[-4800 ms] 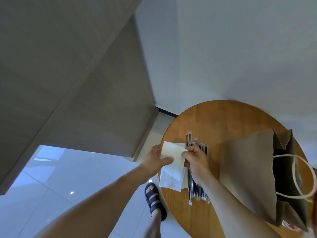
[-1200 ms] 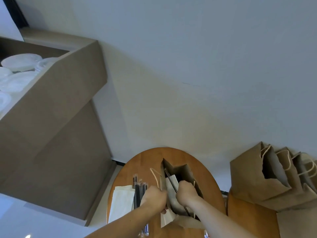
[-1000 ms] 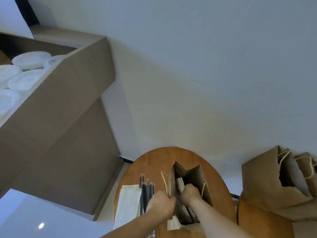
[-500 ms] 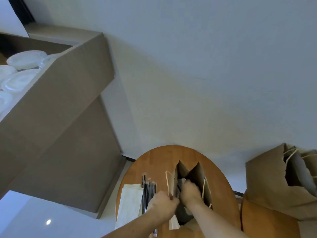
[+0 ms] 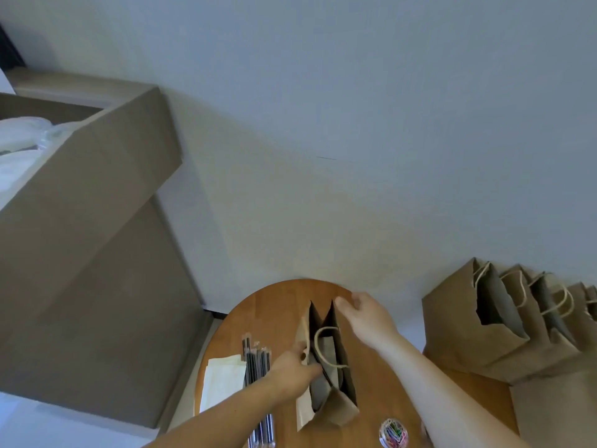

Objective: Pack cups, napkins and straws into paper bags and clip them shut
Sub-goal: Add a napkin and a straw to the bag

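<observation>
The left rim of the open paper bag [image 5: 336, 409] is pinched in the grip of the left hand [image 5: 292, 370], low in the centre of the frame. The right hand [image 5: 366, 315] is held with a loose, open grip just beside the bag's far upper corner; whether it is touched cannot be told. The bag is stood upright on the round wooden counter [image 5: 274, 305]. Left of it, wrapped straws [image 5: 255, 360] and white napkins [image 5: 223, 379] are laid. Coloured paper clips [image 5: 393, 436] are seen at the lower edge. More bags [image 5: 458, 328] are lined at the right.
</observation>
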`<state>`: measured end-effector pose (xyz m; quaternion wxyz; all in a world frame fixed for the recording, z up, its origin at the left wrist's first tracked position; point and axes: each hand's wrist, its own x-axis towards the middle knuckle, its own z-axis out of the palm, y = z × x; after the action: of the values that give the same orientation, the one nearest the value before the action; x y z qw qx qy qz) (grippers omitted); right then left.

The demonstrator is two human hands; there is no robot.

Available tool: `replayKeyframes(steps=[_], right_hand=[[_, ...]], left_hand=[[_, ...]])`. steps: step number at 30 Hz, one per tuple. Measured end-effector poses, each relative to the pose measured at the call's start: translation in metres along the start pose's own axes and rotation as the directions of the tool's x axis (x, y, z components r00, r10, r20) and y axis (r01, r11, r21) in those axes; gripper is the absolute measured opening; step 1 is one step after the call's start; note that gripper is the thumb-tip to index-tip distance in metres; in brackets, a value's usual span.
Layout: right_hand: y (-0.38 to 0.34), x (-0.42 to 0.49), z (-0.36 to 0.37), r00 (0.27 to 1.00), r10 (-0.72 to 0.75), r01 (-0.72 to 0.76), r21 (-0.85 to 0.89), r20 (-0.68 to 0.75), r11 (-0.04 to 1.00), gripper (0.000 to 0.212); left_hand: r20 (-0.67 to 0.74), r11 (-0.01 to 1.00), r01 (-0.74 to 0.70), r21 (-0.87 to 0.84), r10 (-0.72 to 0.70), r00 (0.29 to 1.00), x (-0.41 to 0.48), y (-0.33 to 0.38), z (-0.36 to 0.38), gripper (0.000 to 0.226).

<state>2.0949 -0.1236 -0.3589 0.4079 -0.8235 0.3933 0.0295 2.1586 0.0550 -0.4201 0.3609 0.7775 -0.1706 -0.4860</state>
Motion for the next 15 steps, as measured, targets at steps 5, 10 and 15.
replayKeyframes(steps=[5, 10, 15], right_hand=[[0.032, -0.014, 0.018, 0.926, 0.25, -0.318, 0.227, 0.284, 0.92, 0.079], [0.027, -0.022, 0.033, 0.913, 0.164, -0.279, 0.279, 0.375, 0.919, 0.07], [0.03, -0.026, 0.036, 0.928, 0.095, -0.211, 0.298, 0.361, 0.931, 0.054]], left_hand=[[0.091, 0.999, -0.03, -0.017, 0.031, 0.995, -0.004, 0.001, 0.015, 0.081], [0.032, 0.993, -0.085, -0.077, 0.088, 0.996, -0.005, 0.008, 0.04, 0.052], [-0.168, 0.992, -0.022, 0.126, 0.043, 0.985, 0.002, 0.021, 0.06, 0.018]])
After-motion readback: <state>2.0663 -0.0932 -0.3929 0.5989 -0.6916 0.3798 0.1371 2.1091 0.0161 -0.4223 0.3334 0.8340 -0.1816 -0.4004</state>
